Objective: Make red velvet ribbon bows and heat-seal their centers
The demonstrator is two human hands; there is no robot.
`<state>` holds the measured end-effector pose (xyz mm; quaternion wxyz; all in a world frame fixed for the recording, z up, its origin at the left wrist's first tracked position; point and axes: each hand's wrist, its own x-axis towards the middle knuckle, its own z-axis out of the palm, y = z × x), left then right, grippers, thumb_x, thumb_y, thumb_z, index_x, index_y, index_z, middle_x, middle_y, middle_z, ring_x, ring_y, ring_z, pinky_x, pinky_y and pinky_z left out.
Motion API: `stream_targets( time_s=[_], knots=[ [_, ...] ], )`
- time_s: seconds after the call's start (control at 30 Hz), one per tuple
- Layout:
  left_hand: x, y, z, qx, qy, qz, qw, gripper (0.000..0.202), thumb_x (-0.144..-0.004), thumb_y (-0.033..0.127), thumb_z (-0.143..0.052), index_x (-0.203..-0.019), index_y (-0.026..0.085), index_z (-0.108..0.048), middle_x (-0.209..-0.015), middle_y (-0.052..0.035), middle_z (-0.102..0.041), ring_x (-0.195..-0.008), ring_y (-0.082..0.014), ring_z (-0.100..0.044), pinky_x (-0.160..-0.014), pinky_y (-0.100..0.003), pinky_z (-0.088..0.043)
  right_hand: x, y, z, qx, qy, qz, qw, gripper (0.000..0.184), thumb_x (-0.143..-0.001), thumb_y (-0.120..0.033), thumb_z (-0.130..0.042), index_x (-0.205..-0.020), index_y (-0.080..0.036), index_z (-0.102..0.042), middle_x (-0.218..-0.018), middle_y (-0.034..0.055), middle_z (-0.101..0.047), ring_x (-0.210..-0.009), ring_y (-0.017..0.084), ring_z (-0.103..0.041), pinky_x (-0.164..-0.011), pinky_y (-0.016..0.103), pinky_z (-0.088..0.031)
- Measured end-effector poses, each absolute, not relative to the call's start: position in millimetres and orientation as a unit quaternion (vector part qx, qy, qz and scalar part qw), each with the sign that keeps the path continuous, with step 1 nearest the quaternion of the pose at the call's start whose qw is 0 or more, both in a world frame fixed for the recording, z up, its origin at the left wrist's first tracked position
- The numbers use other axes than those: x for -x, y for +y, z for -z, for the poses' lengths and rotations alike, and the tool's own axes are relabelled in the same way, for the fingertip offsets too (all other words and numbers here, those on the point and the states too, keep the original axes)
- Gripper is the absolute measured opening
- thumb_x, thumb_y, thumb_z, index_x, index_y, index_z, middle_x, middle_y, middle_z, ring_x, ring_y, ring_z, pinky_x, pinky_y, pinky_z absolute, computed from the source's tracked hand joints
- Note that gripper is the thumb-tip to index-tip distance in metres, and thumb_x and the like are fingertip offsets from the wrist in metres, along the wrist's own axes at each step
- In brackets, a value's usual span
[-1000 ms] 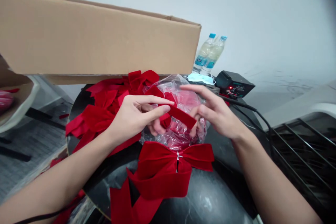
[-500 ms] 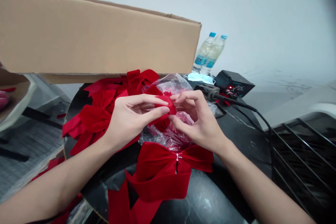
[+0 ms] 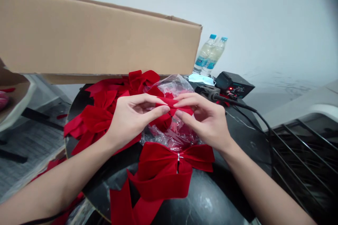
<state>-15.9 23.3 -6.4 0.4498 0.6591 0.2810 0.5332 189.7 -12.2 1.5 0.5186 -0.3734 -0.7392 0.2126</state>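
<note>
Between both hands is a piece of red ribbon (image 3: 169, 101), pinched at its two sides. My left hand (image 3: 132, 119) grips its left part between thumb and fingertips. On the right part, the thumb and fingers of my right hand (image 3: 207, 117) are closed. Below the hands lies a large red velvet bow (image 3: 163, 179) with a silver tie at its middle and long tails. Behind and under the held ribbon, a clear plastic bag (image 3: 173, 140) holds more red pieces. Several red bows (image 3: 99, 112) are heaped left of my left hand.
A long cardboard box (image 3: 105, 35) stands behind the round black table (image 3: 208, 200). At the back right are two bottles (image 3: 208, 56), a blue face mask (image 3: 201, 79) and a black control unit (image 3: 235, 84) with a lit red light and cable. A black rack (image 3: 303, 147) stands at right.
My right hand has turned and its fingers have flattened over the ribbon, which now looks stretched out between the hands instead of bunched. My left hand stays nearly in place.
</note>
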Motion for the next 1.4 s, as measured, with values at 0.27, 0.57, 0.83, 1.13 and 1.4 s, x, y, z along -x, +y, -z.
stream_targets(
  time_s=[0.27, 0.57, 0.83, 1.13, 1.4],
  knots=[
    [14.4, 23.4, 6.5, -0.635, 0.312, -0.531, 0.467, 0.030, -0.079, 0.026, -0.086, -0.107, 0.021, -0.079, -0.087, -0.0007, -0.082, -0.079, -0.0169, -0.079, -0.076, -0.023, -0.065, -193.5, -11.3, -6.7, 0.429, -0.665, -0.237, 0.564, 0.009, -0.084, -0.021, -0.080, -0.092, -0.025, -0.078, -0.091, -0.0012, -0.078, -0.081, 0.014, -0.073, -0.077, 0.027, -0.060],
    [13.3, 17.3, 7.0, -0.677, 0.310, -0.515, 0.425, 0.014, -0.082, 0.023, -0.083, -0.095, 0.021, -0.081, -0.090, 0.0004, -0.083, -0.081, -0.0145, -0.079, -0.079, -0.019, -0.065, -197.9, -15.2, -13.9, 0.469, -0.718, -0.280, 0.431, 0.028, -0.086, -0.032, -0.080, -0.113, -0.026, -0.077, -0.110, 0.0003, -0.078, -0.096, 0.016, -0.073, -0.085, 0.026, -0.058],
    [14.3, 16.9, 7.5, -0.665, 0.349, -0.488, 0.444, 0.024, -0.080, 0.029, -0.085, -0.104, 0.024, -0.082, -0.091, -0.0002, -0.084, -0.082, -0.0168, -0.081, -0.078, -0.019, -0.065, -202.9, -15.2, -17.4, 0.484, -0.720, -0.291, 0.403, 0.011, -0.086, -0.031, -0.079, -0.091, -0.022, -0.080, -0.078, -0.0019, -0.076, -0.064, 0.012, -0.065, -0.064, 0.025, -0.050],
    [15.4, 11.7, -11.8, -0.716, 0.364, -0.238, 0.546, 0.053, -0.088, 0.048, -0.072, -0.136, 0.025, -0.062, -0.072, -0.0001, -0.078, -0.049, -0.0185, -0.072, -0.041, -0.022, -0.055, -215.2, -43.8, -48.9, 0.526, -0.760, -0.145, 0.354, 0.013, -0.090, -0.035, -0.075, -0.088, -0.023, -0.077, -0.078, -0.0017, -0.074, -0.067, 0.012, -0.063, -0.063, 0.026, -0.046],
    [-0.6, -29.0, 4.4, -0.957, 0.244, 0.002, 0.153, 0.022, -0.099, 0.031, -0.050, -0.099, 0.020, -0.069, -0.079, -0.0094, -0.070, -0.063, -0.0251, -0.067, -0.053, -0.033, -0.039, -251.4, -127.9, -38.0, 0.601, -0.711, 0.002, 0.365, 0.004, -0.089, -0.035, -0.076, -0.091, -0.034, -0.072, -0.079, -0.0036, -0.071, -0.062, 0.014, -0.057, -0.053, 0.030, -0.040]
  ],
)
